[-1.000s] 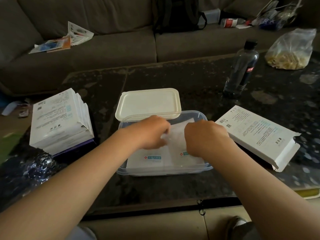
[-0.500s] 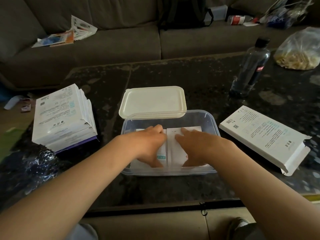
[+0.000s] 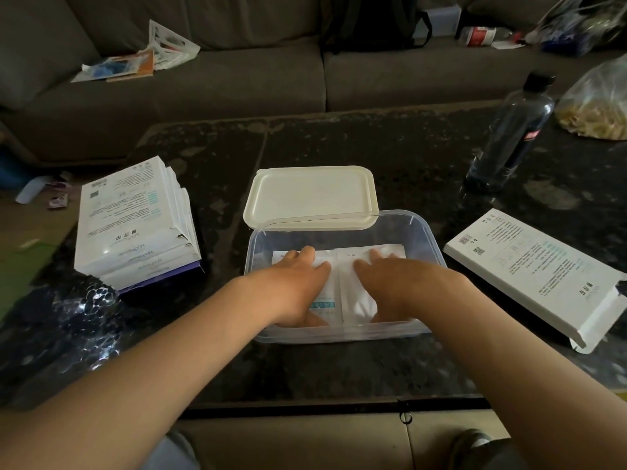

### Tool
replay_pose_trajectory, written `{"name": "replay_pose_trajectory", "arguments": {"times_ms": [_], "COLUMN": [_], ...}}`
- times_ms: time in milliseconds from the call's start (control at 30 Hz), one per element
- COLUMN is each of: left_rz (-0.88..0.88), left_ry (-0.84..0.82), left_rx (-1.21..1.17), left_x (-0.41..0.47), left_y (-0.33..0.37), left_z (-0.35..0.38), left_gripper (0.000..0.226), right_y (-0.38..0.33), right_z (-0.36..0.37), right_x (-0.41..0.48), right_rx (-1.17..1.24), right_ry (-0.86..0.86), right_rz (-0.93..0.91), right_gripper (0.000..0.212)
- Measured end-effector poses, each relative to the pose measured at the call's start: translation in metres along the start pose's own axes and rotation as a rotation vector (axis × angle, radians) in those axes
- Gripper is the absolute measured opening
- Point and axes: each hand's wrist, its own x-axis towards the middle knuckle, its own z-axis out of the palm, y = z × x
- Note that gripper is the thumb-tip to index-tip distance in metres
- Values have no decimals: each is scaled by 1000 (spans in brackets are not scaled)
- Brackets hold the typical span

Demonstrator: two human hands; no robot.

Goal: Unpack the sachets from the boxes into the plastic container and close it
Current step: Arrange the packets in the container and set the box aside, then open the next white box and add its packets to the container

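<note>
A clear plastic container [image 3: 429, 239] sits at the middle of the dark table, with white sachets [image 3: 339, 283] lying flat inside in two side-by-side piles. My left hand [image 3: 298, 283] rests palm down on the left pile, fingers spread. Beside it, my right hand [image 3: 390, 283] presses flat on the right pile. Neither hand grips anything. The cream lid [image 3: 310, 195] lies just behind the container, its front edge overlapping the rim. A stack of white boxes [image 3: 135, 222] stands at the left. One opened box [image 3: 539, 273] lies at the right, its end flap open.
A dark water bottle [image 3: 509, 134] stands at the back right, next to a plastic bag of food [image 3: 597, 106]. Crumpled bubble wrap [image 3: 68, 330] lies at the near left. A grey sofa [image 3: 237, 72] with papers, a backpack and clutter runs behind the table.
Both hands lowered the sachets into the container and flattened out on them. The view shifted slightly downward and closer.
</note>
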Motion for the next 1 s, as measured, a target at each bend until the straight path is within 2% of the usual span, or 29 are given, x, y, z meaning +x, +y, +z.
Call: {"name": "replay_pose_trajectory", "arguments": {"times_ms": [100, 267, 433, 533, 600, 667, 767, 867, 1000], "left_rz": [5, 13, 13, 17, 54, 65, 12, -131, -409], "left_ry": [4, 6, -9, -2, 113, 309, 587, 682, 693], "left_rx": [-13, -40, -45, -76, -166, -289, -319, -290, -280], "left_x": [0, 2, 0, -7, -18, -33, -56, -73, -91], "left_y": [-2, -4, -2, -1, -2, -7, -28, -62, -110], "left_z": [2, 4, 0, -7, -20, -36, -54, -59, -55], "left_gripper": [74, 88, 85, 74, 61, 43, 23, 20, 31], "right_y": [1, 0, -7, -12, -14, -17, -26, -39, -52], "right_z": [-1, -4, -5, -15, -25, -35, -43, -44, -46], "right_x": [0, 0, 5, 1, -4, -7, -6, -2, 2], "right_rx": [-17, -10, -29, -15, 39, 100, 186, 230, 247], "right_ry": [22, -8, -45, -43, 1, 78, 172, 283, 401], "right_rz": [-18, -70, -39, -49, -68, -78, -91, -120, -139], "right_gripper": [89, 101, 101, 93, 88, 83, 68, 55, 39]}}
